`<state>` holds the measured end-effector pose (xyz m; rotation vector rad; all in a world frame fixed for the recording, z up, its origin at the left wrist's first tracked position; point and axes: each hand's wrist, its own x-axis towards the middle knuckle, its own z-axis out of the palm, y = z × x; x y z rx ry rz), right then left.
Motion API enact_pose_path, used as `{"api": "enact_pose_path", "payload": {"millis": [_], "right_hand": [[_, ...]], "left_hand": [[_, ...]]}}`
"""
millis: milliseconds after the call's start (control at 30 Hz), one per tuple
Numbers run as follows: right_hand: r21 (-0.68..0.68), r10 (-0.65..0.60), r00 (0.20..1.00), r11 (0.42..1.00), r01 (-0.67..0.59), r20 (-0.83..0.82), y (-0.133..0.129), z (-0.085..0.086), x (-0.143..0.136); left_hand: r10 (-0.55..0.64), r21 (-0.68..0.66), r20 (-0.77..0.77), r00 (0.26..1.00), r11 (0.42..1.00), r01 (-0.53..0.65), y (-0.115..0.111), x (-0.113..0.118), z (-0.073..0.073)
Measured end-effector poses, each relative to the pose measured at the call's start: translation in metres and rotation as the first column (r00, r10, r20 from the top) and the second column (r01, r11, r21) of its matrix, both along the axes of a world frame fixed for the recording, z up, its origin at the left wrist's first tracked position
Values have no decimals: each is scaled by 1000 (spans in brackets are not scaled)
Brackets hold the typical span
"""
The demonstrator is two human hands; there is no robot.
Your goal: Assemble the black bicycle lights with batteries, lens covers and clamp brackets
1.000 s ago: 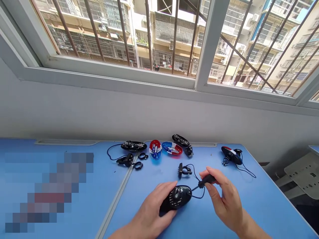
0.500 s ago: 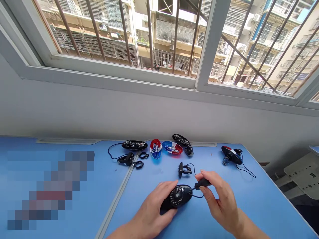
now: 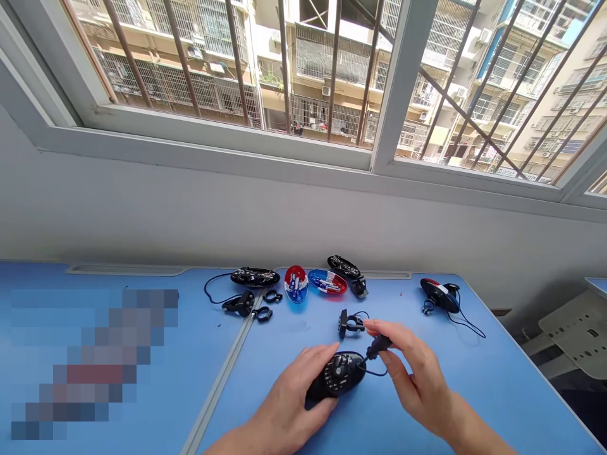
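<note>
left hand: curved round the left end of the black casing, thumb on the near side, fingers over the far side; closed on it.
right hand: thumb and fingers pinched narrow on the handle of the screwdriver, right of the casing and not gripping it.
black casing: on the blue tabletop, between the hands, left hand the nearer; long axis slants from the left palm away from the person and rightward, vented face up.
screwdriver: beyond the casing's right end, slanting down and left toward it, so handle and casing lie roughly in line; whether the tip is seated cannot be told.
cord: looped beside that same end, just below the screwdriver.
clamp: farther off than the casing, near the right fingertips, its ring toward the right hand.
back row: black oval light, red and blue shell, blue and red shell and second black oval, along the far edge by the wall.
far right: a red-topped light with its own cord, well apart from both hands.
</note>
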<state>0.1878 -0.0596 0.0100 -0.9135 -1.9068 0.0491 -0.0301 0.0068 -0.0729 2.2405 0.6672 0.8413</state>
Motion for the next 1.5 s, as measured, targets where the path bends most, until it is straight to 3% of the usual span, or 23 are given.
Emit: {"api": "enact_pose_path", "payload": {"millis": [133, 433, 733, 933, 1067, 1167, 1300, 1367, 1500], "right_hand": [[-51, -6, 1000, 999, 6, -9, -2, 0, 3], [11, -44, 999, 999, 44, -11, -2, 0, 0], [7, -71, 997, 997, 71, -31, -2, -1, -1], [-49, -187, 949, 982, 180, -253, -5, -10, 3], [6, -191, 963, 981, 195, -189, -13, -8, -1], [32, -171, 978, 984, 176, -120, -14, -7, -3], [15, -140, 980, 990, 144, -144, -7, -11, -2], [6, -126, 977, 992, 129, -169, -4, -14, -1], [-10, -120, 976, 993, 120, -180, -1, -18, -2]], "left_hand": [[-6, -3, 3, 1000, 1000, 6, 1, 0, 0], [-8, 12, -2, 1000, 1000, 8, 0, 2, 7], [-18, -6, 2, 1000, 1000, 18, 1, 1, 2], [62, -50, -34, 998, 997, -64, -3, 3, 9], [142, -52, -36, 989, 988, -144, -7, 5, 15], [162, -49, -89, 983, 985, -167, -9, 5, 10], [73, -46, -236, 969, 995, -87, -13, 0, 5], [9, -58, -299, 954, 998, -28, -16, -5, 14], [-165, -115, -381, 910, 985, 130, -19, -20, 50]]}}
